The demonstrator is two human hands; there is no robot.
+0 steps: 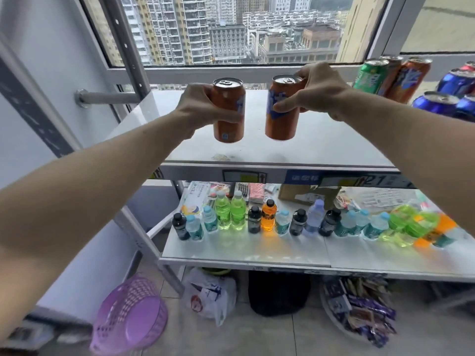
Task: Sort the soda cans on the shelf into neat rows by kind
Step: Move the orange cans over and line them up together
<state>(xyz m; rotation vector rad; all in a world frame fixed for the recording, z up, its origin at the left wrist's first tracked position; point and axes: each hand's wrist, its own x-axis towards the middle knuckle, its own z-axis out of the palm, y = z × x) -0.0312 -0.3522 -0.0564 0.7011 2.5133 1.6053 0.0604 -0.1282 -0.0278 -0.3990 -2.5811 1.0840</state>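
Both hands hold orange soda cans above the white top shelf [321, 140]. My left hand [203, 109] grips one orange can [229, 111] from its left side. My right hand [318, 91] grips a second orange can [281, 111] near its top, thumb across the front. Both cans are upright, side by side, a small gap between them. At the shelf's right end stand a green can [371, 73], two more orange cans [408, 78] and several blue cans [455, 82].
The lower shelf [244, 253] carries a row of small bottles [231, 214] and a cardboard box [305, 194]. On the floor sit a purple basket [131, 317], a plastic bag [210, 294], a black bag [279, 294] and a bowl of packets [359, 312]. A window stands behind the shelf.
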